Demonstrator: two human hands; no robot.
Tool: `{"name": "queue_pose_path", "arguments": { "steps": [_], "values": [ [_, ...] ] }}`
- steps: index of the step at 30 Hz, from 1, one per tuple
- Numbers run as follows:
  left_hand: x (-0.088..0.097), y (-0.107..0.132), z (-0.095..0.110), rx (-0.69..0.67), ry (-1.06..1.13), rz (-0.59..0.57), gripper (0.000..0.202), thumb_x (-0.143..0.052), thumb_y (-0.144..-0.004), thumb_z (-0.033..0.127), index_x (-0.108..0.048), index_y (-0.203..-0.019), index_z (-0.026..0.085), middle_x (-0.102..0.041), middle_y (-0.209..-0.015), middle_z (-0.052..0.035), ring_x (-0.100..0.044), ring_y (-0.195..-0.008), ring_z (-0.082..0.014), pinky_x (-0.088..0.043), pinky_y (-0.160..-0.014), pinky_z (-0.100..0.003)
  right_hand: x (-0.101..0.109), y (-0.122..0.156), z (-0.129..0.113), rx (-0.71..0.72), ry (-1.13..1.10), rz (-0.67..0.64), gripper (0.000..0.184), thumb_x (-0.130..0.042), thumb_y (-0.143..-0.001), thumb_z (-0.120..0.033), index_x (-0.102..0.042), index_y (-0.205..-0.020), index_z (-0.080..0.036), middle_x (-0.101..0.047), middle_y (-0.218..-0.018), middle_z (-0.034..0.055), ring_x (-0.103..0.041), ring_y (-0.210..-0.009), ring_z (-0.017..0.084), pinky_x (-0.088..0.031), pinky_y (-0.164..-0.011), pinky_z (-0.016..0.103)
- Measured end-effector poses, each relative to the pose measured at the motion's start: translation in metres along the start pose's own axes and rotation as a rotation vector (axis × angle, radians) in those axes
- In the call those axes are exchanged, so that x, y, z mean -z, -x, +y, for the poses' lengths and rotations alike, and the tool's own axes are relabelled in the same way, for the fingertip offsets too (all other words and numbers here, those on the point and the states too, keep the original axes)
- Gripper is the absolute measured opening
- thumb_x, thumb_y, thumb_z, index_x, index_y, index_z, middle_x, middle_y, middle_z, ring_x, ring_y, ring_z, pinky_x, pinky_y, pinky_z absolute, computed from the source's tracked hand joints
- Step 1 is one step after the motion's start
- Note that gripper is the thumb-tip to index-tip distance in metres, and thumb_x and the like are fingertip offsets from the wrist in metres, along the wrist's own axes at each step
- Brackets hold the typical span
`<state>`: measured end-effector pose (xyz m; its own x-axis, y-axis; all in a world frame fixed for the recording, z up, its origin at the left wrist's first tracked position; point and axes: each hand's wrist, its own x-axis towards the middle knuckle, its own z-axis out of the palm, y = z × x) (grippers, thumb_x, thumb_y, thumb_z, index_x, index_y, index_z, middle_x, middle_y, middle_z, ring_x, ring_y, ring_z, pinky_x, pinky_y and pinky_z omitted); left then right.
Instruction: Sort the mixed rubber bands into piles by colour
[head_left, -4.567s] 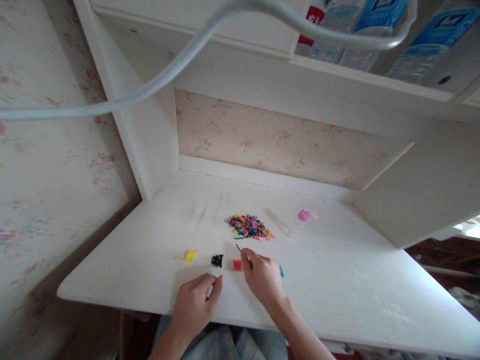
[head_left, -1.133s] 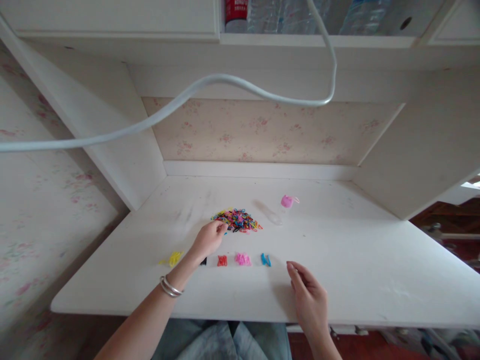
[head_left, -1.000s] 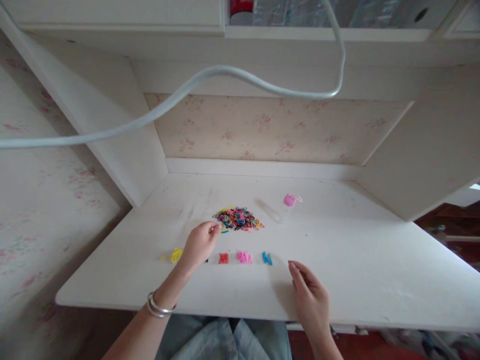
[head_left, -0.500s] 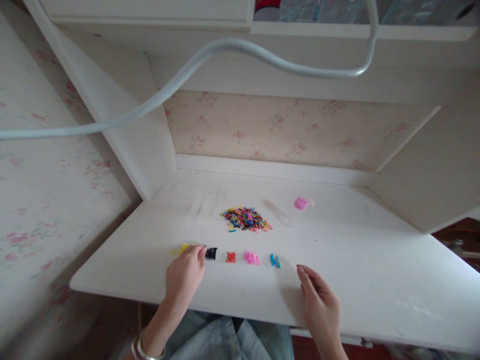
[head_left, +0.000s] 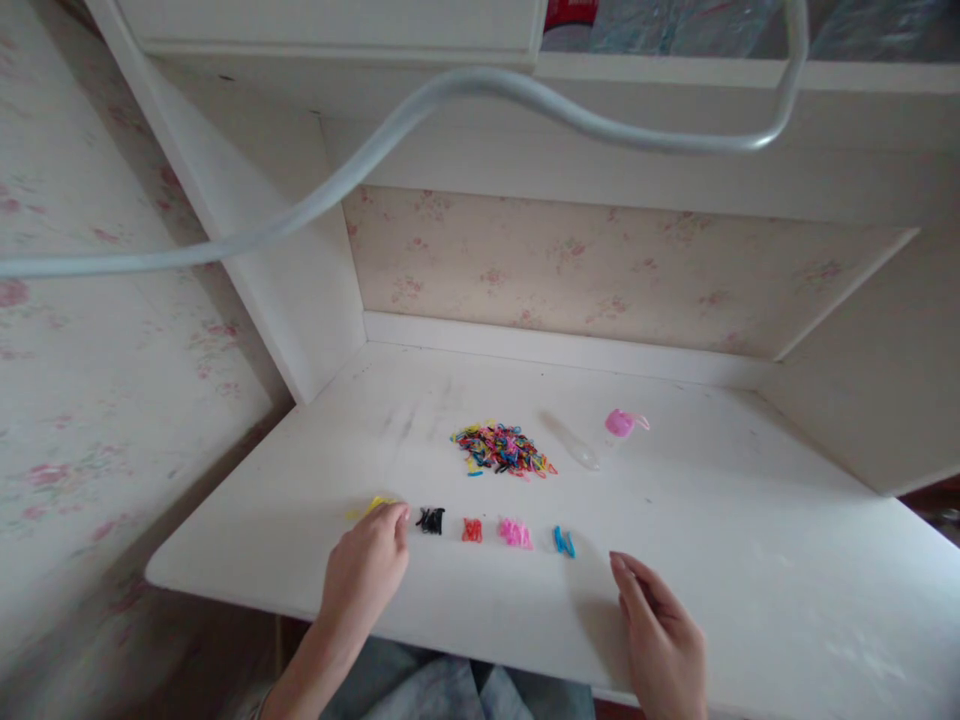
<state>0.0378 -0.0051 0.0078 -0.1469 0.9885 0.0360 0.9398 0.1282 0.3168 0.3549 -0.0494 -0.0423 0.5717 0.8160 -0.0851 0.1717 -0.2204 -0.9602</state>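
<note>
My left hand (head_left: 367, 560) is closed, thumb and finger pressed together just left of the row of black rubber bands (head_left: 430, 520). Whatever its fingertips may hold is too small or hidden to tell. Behind that hand, yellow rubber bands (head_left: 381, 502) are partly covered. Further right along the same line lie red rubber bands (head_left: 472, 530), pink rubber bands (head_left: 515, 532) and a few blue rubber bands (head_left: 564, 542). To the right of the blue ones, my right hand (head_left: 664, 630) has its fingers curled and pinched, and I cannot make out anything in them.
A mixed heap of small coloured rubber bands (head_left: 504, 449) lies behind the row. A clear plastic piece (head_left: 577, 450) and a pink item with a loop (head_left: 620, 423) lie beyond it. A pale cable (head_left: 480, 82) crosses the upper view below the shelf.
The view has shifted slightly, so the desk things appear lower and further right. My left hand sits slightly further left of the black bands. My right hand keeps its place beside the blue ones.
</note>
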Motion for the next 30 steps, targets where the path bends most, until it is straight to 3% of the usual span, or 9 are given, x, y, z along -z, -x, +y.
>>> {"name": "queue_pose_path", "arguments": {
  "steps": [5,10,15,19,22,25,30],
  "values": [
    [-0.007,0.003,0.001,-0.066,-0.055,-0.042,0.032,-0.039,-0.085,0.018,-0.064,-0.103,0.026,-0.066,-0.109,-0.0039,-0.065,-0.088,-0.0173,-0.046,-0.071,-0.025,-0.001,-0.002,0.003,-0.014,0.002,-0.01,0.05,-0.067,-0.067,-0.056,-0.07,-0.097,-0.017,-0.068,-0.101,0.0055,-0.058,-0.086,0.02,-0.044,-0.069,0.024],
    [-0.01,0.003,0.005,-0.107,-0.025,-0.047,0.031,-0.039,-0.085,0.018,-0.065,-0.099,0.027,-0.068,-0.102,-0.0024,-0.065,-0.085,-0.0165,-0.046,-0.068,-0.024,-0.003,-0.005,0.003,-0.003,-0.001,-0.019,0.052,-0.068,-0.063,-0.058,-0.071,-0.095,-0.016,-0.069,-0.094,0.0057,-0.059,-0.081,0.02,-0.045,-0.065,0.024],
    [-0.012,0.007,-0.006,-0.109,0.062,0.075,0.03,-0.037,-0.088,0.025,-0.065,-0.1,0.026,-0.068,-0.106,-0.0033,-0.066,-0.086,-0.0175,-0.048,-0.073,-0.025,-0.006,-0.005,0.0,0.011,-0.017,-0.024,0.05,-0.068,-0.064,-0.055,-0.07,-0.095,-0.016,-0.069,-0.09,0.0051,-0.057,-0.074,0.017,-0.044,-0.06,0.022],
    [-0.02,0.011,-0.026,-0.163,0.217,0.164,0.029,-0.039,-0.089,0.035,-0.065,-0.099,0.025,-0.07,-0.103,-0.0039,-0.066,-0.085,-0.0173,-0.049,-0.077,-0.024,-0.009,-0.002,-0.009,0.002,-0.061,-0.027,0.05,-0.068,-0.065,-0.054,-0.07,-0.094,-0.013,-0.065,-0.075,0.0038,-0.051,-0.06,0.013,-0.038,-0.05,0.021],
    [-0.023,0.015,-0.036,-0.165,0.381,0.16,0.031,-0.042,-0.088,0.041,-0.066,-0.096,0.023,-0.071,-0.094,-0.0047,-0.066,-0.081,-0.0164,-0.049,-0.073,-0.022,-0.012,0.0,-0.022,0.025,-0.05,-0.079,0.05,-0.067,-0.066,-0.054,-0.07,-0.093,-0.012,-0.059,-0.064,0.0008,-0.044,-0.053,0.01,-0.032,-0.045,0.021],
    [-0.02,0.018,-0.038,-0.128,0.491,0.124,0.033,-0.043,-0.087,0.045,-0.065,-0.091,0.021,-0.07,-0.078,-0.0028,-0.064,-0.069,-0.0139,-0.047,-0.064,-0.019,-0.021,0.003,-0.045,0.113,0.105,-0.19,0.045,-0.062,-0.072,-0.054,-0.071,-0.09,-0.014,-0.052,-0.055,-0.0026,-0.039,-0.048,0.009,-0.027,-0.043,0.021],
    [-0.012,0.017,-0.034,-0.047,0.582,0.055,0.042,-0.041,-0.087,0.05,-0.06,-0.067,0.018,-0.051,-0.05,0.0038,-0.049,-0.049,-0.01,-0.038,-0.05,-0.019,-0.065,0.011,-0.1,0.34,0.429,-0.42,0.044,-0.051,-0.078,-0.058,-0.072,-0.07,-0.02,-0.047,-0.046,-0.0035,-0.04,-0.044,0.009,-0.024,-0.044,0.021]
  ]
}}
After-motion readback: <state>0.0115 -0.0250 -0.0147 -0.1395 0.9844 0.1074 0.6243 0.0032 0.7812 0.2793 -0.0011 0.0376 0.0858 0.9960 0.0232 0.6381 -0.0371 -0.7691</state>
